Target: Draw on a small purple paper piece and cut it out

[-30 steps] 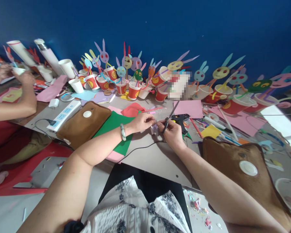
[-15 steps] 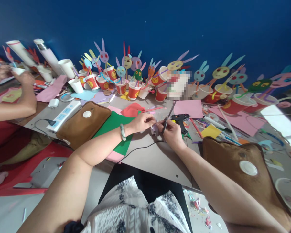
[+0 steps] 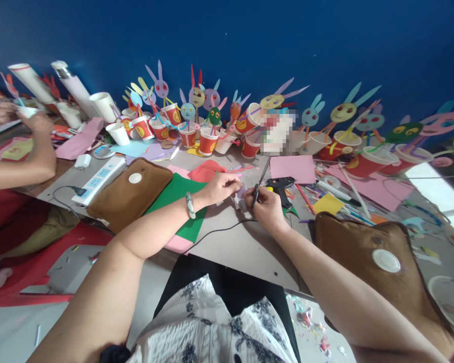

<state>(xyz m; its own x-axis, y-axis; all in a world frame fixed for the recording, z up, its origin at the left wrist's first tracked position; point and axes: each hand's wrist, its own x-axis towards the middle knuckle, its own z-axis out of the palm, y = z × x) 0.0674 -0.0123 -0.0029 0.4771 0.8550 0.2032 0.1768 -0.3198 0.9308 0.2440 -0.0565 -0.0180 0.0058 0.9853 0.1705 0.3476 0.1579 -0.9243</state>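
Over the table, my left hand (image 3: 224,188) is closed in a pinch; whatever is between its fingertips is too small to make out. A bracelet circles that wrist. Just to its right, my right hand (image 3: 269,207) is closed around a pair of scissors (image 3: 256,194), dark handles in the fingers and blades angled up and away. Small lilac paper scraps (image 3: 239,201) lie between and beneath the two hands. Under my left forearm is a green paper sheet (image 3: 191,226). A black glue gun (image 3: 282,187) lies just beyond my right hand.
Paper cups (image 3: 209,141) with paper rabbit figures line the blue wall. Brown plush pouches (image 3: 121,194) flank my arms, near a white power strip (image 3: 100,179). Pens, pink paper (image 3: 293,169) and scraps crowd the right. Another person's hands (image 3: 38,126) hold a cup at far left.
My left fingertips have drawn slightly away from my right hand, leaving a small gap. The scissors stay in my right hand, and the view has shifted very little.
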